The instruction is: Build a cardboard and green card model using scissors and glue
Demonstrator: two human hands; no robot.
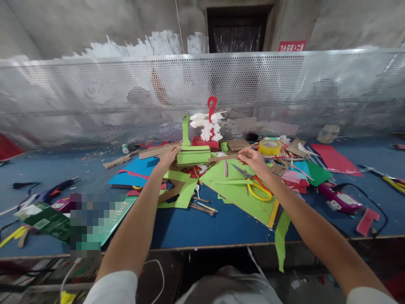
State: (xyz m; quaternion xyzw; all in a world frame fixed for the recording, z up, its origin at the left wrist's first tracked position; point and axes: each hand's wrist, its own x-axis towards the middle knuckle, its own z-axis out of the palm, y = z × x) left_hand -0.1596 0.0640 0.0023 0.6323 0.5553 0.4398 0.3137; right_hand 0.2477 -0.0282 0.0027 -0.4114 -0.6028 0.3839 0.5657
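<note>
My left hand (168,158) is closed at the left end of a small box covered in light green paper (193,157), fingertips at its upper corner. My right hand (251,159) pinches the end of a narrow brown cardboard strip (224,157), whose other end reaches the box's right side. Behind the box stand an upright green paper piece (185,131) and a red hook-shaped piece (212,105) with white flower-like cutouts (211,131). Yellow-handled scissors (257,191) lie on green paper (234,194) below my right hand.
On the blue table (177,234) lie a roll of yellow tape (269,147), blue card (126,179), red paper (335,158), a purple glue gun (340,198) and a dark blue glue gun (53,190). A perforated metal panel (272,97) rises along the back.
</note>
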